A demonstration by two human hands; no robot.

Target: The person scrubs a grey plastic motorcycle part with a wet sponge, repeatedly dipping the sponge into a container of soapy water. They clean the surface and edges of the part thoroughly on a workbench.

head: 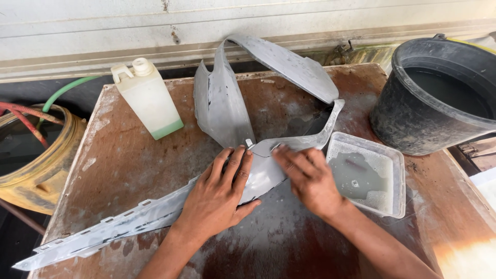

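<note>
Both hands flat at frame centre, left hand (219,194) and right hand (310,178) spread on grey primed fairing panel (258,173), gripping nothing: possible slip across wet board (129,160), tipping clear water tub (368,173) at centre right.

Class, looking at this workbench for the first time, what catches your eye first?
A large grey plastic panel sprawls across the middle of the wet brown table, with the left hand and right hand pressed flat on it. A black bucket of water stands at the far right.
</note>
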